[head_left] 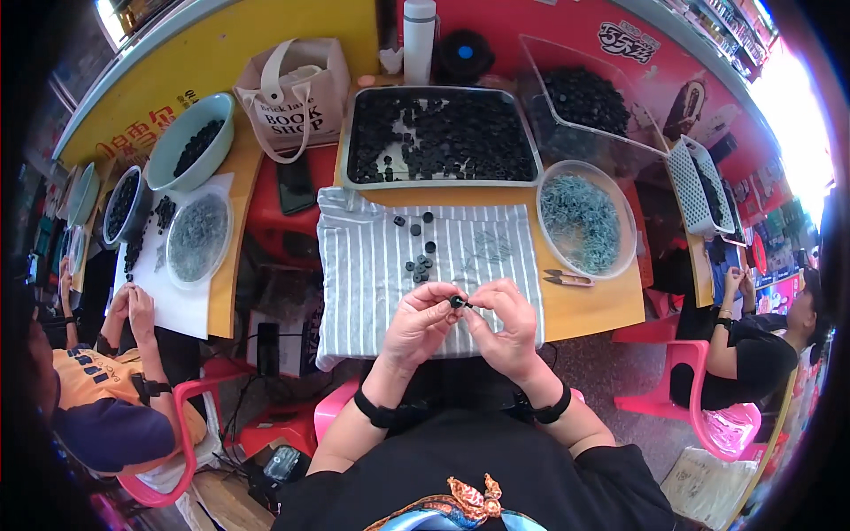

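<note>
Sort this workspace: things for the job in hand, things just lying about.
Seemingly for the job:
held black piece
loose black pieces on striped cloth
tray of black pieces
tub of blue-green pieces
small pointed tool

Apparently just lying about:
tote bag
white bottle
dark phone

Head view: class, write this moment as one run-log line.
left hand: holds black piece; right hand: at same piece; cloth: loose pieces; tray: dark pieces
</note>
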Available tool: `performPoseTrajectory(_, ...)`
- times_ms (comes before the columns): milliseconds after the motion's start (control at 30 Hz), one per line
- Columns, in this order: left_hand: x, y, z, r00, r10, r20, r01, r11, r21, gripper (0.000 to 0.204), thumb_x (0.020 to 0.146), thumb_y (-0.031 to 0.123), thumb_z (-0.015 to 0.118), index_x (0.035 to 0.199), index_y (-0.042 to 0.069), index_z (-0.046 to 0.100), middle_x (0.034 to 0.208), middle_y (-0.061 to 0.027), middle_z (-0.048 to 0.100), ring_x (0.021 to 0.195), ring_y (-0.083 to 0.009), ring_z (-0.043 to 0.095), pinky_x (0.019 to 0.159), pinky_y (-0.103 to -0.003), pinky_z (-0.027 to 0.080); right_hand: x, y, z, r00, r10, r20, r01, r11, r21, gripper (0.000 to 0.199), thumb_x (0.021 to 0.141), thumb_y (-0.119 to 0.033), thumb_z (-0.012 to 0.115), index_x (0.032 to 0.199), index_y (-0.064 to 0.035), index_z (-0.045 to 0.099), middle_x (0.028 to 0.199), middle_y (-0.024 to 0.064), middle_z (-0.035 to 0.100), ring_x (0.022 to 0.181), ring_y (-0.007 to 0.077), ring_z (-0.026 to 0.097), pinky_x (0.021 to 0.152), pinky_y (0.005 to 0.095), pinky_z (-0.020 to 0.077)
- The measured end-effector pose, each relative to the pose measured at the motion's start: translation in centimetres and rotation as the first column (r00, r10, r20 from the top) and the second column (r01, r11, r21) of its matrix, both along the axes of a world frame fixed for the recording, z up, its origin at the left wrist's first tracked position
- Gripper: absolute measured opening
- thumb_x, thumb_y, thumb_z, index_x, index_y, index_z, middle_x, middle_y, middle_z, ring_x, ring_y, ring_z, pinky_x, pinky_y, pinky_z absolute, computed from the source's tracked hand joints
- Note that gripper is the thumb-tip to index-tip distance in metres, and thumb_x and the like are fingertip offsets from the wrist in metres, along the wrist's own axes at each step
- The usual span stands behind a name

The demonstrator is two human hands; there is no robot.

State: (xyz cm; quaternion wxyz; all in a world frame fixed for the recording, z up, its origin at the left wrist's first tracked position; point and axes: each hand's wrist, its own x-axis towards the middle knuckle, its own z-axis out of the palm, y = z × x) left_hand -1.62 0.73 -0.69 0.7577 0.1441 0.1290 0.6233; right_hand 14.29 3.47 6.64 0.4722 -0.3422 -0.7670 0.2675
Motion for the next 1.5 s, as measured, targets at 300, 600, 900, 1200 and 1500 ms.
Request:
performPoseTrajectory(300, 0.1, 0.0, -0.2, 0.999, 0.001, -0.044, 0.000, 1.000, 0.018, 0.025, 0.090, 0.002, 0.067, 0.114, -0.002, 0.065, 0.113, -0.0128, 0.068, 0.101, -0.0192, 0.066, 0.091, -0.031, 0.051, -0.4, -0.1, 0.3, 0.996, -0.036, 0.082, 0.029, 0.996, 0.088, 0.022, 0.068, 0.009, 0.071, 0.087, -0.0012, 0.065, 0.083, 0.0108, 0.061, 0.076, 0.0286, 0.060, 0.066, 0.0368, 0.0467)
performPoseTrajectory(600, 0.1, 0.0, -0.3, 0.997, 0.027, -0.073, -0.022, 0.998, 0.064, 0.024, 0.090, 0.002, 0.067, 0.114, -0.001, 0.065, 0.114, -0.0123, 0.067, 0.104, -0.0187, 0.064, 0.090, -0.031, 0.051, -0.7, -0.4, 0.4, 0.994, -0.055, 0.098, 0.046, 0.995, 0.093, 0.022, 0.069, 0.009, 0.072, 0.088, -0.0006, 0.066, 0.086, 0.0115, 0.064, 0.078, 0.0272, 0.062, 0.067, 0.0351, 0.0486)
performPoseTrajectory(900, 0.0, 0.0, -0.4, 0.999, 0.014, -0.038, -0.012, 0.999, 0.048, 0.025, 0.090, 0.001, 0.066, 0.115, -0.002, 0.064, 0.115, -0.0135, 0.067, 0.105, -0.0200, 0.065, 0.092, -0.032, 0.052, -0.9, -1.1, -0.4, 0.995, -0.101, -0.010, 0.102, 0.990, 0.096, 0.024, 0.070, 0.009, 0.075, 0.090, 0.0001, 0.067, 0.087, 0.0114, 0.065, 0.078, 0.0256, 0.063, 0.068, 0.0322, 0.0503)
performPoseTrajectory(1200, 0.1, 0.0, 0.0, 0.998, 0.017, -0.058, -0.014, 0.998, 0.061, 0.025, 0.090, 0.001, 0.067, 0.114, -0.002, 0.065, 0.114, -0.0130, 0.068, 0.105, -0.0193, 0.065, 0.093, -0.031, 0.050, -1.0, -1.0, -0.1, 0.991, -0.126, 0.050, 0.117, 0.980, 0.159, 0.021, 0.070, 0.008, 0.075, 0.088, -0.0001, 0.067, 0.086, 0.0113, 0.065, 0.075, 0.0255, 0.061, 0.064, 0.0332, 0.0486)
performPoseTrajectory(1500, 0.1, -0.1, -0.3, 0.995, 0.036, -0.090, -0.029, 0.997, 0.074, 0.025, 0.088, 0.002, 0.069, 0.113, -0.002, 0.066, 0.114, -0.0129, 0.067, 0.105, -0.0182, 0.064, 0.092, -0.030, 0.050, -1.2, -1.4, -0.3, 0.987, -0.146, 0.075, 0.128, 0.971, 0.203, 0.021, 0.069, 0.008, 0.076, 0.087, -0.0006, 0.067, 0.085, 0.0108, 0.065, 0.073, 0.0255, 0.060, 0.062, 0.0339, 0.0470)
